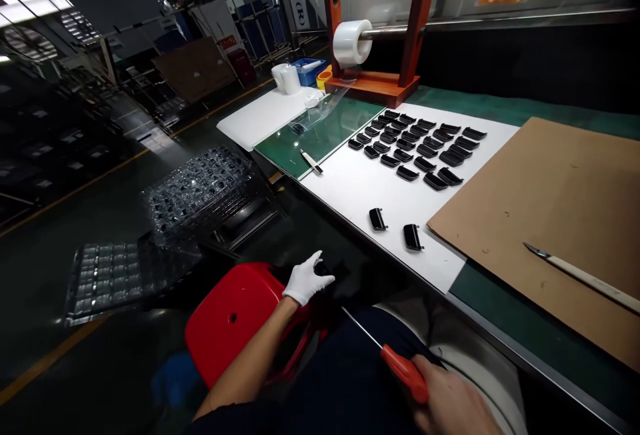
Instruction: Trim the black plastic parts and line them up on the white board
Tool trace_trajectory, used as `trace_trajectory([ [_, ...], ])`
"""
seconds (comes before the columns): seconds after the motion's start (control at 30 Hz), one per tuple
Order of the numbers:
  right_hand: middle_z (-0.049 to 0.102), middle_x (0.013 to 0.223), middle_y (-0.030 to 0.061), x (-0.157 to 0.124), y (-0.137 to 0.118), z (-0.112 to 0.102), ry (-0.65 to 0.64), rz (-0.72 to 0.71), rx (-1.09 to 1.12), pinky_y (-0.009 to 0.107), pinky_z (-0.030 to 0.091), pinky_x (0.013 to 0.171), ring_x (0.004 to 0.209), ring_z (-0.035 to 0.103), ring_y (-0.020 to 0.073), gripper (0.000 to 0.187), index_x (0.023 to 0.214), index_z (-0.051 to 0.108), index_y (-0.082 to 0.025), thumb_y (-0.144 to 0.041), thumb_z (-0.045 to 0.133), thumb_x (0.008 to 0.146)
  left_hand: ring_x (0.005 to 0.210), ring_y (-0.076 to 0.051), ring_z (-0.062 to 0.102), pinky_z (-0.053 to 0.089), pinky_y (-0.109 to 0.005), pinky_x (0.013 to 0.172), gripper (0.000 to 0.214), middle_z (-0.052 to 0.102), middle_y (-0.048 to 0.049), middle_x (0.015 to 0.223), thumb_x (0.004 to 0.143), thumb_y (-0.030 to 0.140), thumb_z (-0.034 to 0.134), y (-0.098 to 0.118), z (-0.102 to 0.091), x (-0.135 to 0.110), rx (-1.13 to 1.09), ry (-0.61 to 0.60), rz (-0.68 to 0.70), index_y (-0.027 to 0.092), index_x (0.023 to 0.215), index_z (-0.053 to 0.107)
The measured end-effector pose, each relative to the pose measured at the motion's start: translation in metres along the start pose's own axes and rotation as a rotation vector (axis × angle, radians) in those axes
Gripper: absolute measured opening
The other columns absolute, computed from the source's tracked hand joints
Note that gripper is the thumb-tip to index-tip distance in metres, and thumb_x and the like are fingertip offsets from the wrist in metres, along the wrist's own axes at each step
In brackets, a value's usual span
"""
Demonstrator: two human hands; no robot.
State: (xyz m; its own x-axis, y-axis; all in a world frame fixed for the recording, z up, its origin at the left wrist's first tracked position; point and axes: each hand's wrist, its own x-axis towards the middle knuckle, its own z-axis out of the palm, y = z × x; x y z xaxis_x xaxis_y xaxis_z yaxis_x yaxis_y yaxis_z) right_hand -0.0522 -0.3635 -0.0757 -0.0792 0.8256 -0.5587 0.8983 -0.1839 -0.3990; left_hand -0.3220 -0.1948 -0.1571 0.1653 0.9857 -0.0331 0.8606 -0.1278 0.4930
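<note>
My left hand [306, 280], in a white glove, is beside the red stool. Its thumb and fingers curve around a small black plastic part [323, 269], which is hard to make out against the dark floor. In my bare right hand [447, 395] is a screwdriver [404, 370] with an orange-red handle, its thin shaft angled toward my left hand. Two black plastic pieces [413, 237] lie near the edge of the white sheet [345, 198]. Farther back on that sheet, several similar black pieces [407, 172] are spread in rows.
A red stool [235, 335] stands at my left. Behind it are stacked clear trays [200, 188]. Cardboard [560, 208] covers the table's right side, with a knife [590, 278] on it. Another small knife [311, 161] lies by the glass. A film roll [350, 43] hangs on a wooden stand.
</note>
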Motion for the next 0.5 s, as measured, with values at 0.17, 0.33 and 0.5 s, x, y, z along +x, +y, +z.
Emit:
trace_trajectory([
  [0.17, 0.069, 0.067, 0.0058, 0.024, -0.034, -0.011, -0.007, 0.009, -0.058, 0.027, 0.028, 0.047, 0.06, 0.066, 0.025, 0.015, 0.08, 0.054, -0.022, -0.012, 0.044, 0.075, 0.101, -0.023, 0.066, 0.054, -0.032, 0.091, 0.074, 0.068, -0.0063, 0.114, 0.067, 0.038, 0.076, -0.015, -0.013, -0.004, 0.015, 0.061, -0.057, 0.02, 0.132, 0.047],
  [0.33, 0.068, 0.067, 0.0042, 0.031, -0.038, -0.012, 0.042, -0.009, -0.048, 0.028, 0.026, 0.049, 0.063, 0.066, 0.0255, 0.013, 0.079, 0.053, -0.023, -0.013, 0.044, 0.075, 0.109, -0.022, 0.062, 0.049, -0.032, 0.1, 0.069, 0.062, -0.0026, 0.124, 0.067, 0.034, 0.076, -0.009, -0.02, -0.007, 0.008, 0.074, 0.063, 0.025, 0.13, 0.049],
  [0.5, 0.069, 0.069, 0.0015, 0.031, -0.028, -0.01, 0.053, 0.005, 0.034, 0.028, 0.029, 0.049, 0.063, 0.067, 0.0236, 0.016, 0.078, 0.056, -0.024, -0.01, 0.048, 0.073, 0.102, -0.023, 0.066, 0.054, -0.033, 0.093, 0.069, 0.068, -0.0044, 0.115, 0.066, 0.032, 0.077, 0.007, -0.022, -0.012, 0.021, 0.148, 0.132, 0.023, 0.129, 0.05],
])
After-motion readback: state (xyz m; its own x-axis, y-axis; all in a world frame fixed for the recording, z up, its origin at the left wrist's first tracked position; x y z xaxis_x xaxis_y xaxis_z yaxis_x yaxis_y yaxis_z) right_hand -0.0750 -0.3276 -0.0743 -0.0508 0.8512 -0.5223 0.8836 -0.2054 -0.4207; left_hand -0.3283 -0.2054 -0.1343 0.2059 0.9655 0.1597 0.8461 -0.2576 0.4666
